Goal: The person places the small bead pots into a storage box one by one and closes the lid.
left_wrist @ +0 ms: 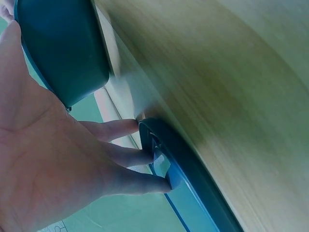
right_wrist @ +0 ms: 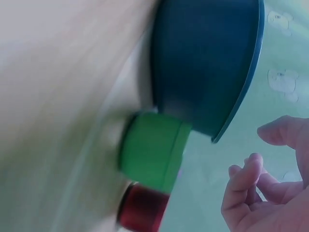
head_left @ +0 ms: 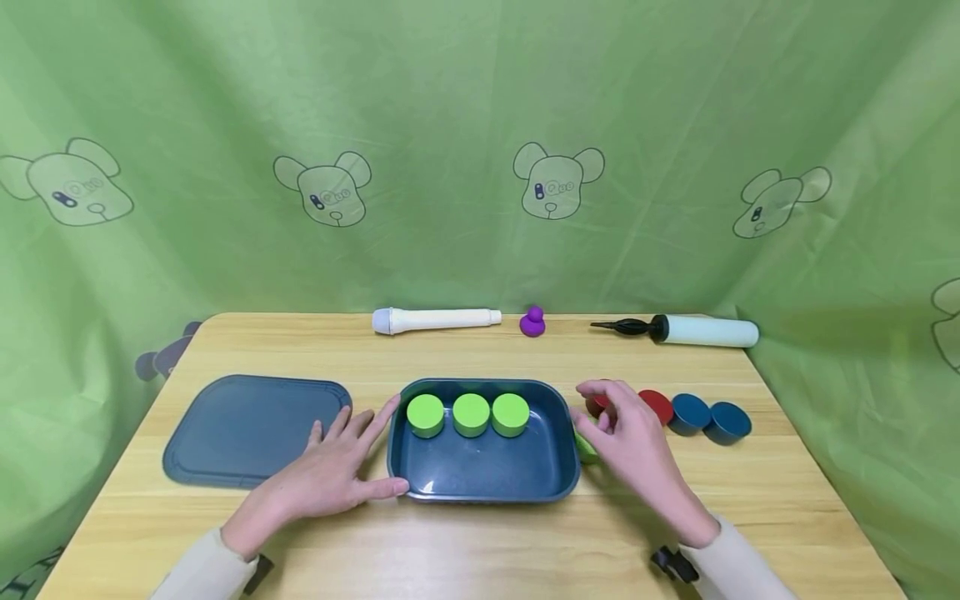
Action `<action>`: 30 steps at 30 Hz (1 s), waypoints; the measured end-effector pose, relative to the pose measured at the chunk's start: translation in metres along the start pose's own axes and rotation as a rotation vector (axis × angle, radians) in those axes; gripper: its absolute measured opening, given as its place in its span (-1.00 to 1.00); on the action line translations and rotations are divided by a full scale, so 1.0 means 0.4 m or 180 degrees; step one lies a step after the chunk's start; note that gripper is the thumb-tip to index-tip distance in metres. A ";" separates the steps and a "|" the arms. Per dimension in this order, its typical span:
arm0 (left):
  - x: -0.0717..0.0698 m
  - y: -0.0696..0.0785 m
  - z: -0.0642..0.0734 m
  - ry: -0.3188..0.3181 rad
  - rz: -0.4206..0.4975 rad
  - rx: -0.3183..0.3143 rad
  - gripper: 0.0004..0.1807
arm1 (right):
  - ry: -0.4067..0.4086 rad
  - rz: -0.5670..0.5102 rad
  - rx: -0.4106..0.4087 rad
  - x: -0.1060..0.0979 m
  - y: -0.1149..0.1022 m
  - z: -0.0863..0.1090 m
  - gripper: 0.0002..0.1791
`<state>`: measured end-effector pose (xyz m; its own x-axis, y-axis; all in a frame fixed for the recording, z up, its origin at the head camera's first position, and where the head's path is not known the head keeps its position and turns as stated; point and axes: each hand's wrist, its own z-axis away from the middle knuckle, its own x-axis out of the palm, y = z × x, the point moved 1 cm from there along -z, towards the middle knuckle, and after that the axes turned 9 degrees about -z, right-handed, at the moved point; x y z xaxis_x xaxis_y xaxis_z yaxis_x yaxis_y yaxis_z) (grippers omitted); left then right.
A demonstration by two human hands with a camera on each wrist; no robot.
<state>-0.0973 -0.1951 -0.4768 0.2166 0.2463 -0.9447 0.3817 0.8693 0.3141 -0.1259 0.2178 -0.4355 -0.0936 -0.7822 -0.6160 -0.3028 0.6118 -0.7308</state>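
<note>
A dark blue rectangular box (head_left: 487, 475) stands mid-table with three light green round pieces (head_left: 471, 415) along its far side. My left hand (head_left: 330, 475) has its fingers spread: thumb and index finger touch the box's left rim, and the other fingertips touch the flat blue lid (left_wrist: 193, 179) lying to the left. Nothing is held in my right hand (head_left: 637, 433), whose fingers are loosely bent beside the box's right end. Another green piece (right_wrist: 154, 150) stands against that end, partly hidden by this hand in the head view. Beyond it is a red piece (right_wrist: 144, 207).
A row to the right has another red piece (head_left: 656, 406) and two blue pieces (head_left: 689, 414). Along the back edge lie a white microphone-shaped stick (head_left: 442, 320), a small purple knobbed thing (head_left: 533, 323) and a white hand pump (head_left: 705, 331). Green curtain (head_left: 465, 250) hangs behind.
</note>
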 end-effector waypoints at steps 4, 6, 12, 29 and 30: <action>-0.001 0.001 0.000 -0.0003 0.0004 -0.0002 0.21 | -0.0015 -0.0115 0.0174 -0.018 0.023 0.008 -0.73; -0.001 0.001 -0.001 -0.0008 0.0009 -0.0007 0.21 | -0.0049 -0.0179 0.0275 -0.024 0.036 0.013 -0.73; -0.001 0.002 -0.002 -0.0040 0.0031 -0.0021 0.20 | -0.0300 -0.0148 0.0512 -0.035 0.078 0.030 -0.56; 0.000 0.005 0.000 -0.0035 0.0016 -0.0043 0.21 | -0.0763 -0.0299 0.0705 -0.028 0.135 0.045 -0.26; 0.000 0.005 0.000 -0.0033 0.0016 -0.0045 0.21 | -0.0768 -0.0308 0.0721 -0.027 0.136 0.045 -0.26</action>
<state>-0.0965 -0.1934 -0.4763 0.2277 0.2462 -0.9421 0.3680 0.8740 0.3173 -0.1244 0.2617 -0.4739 0.1604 -0.8039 -0.5728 -0.0785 0.5680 -0.8192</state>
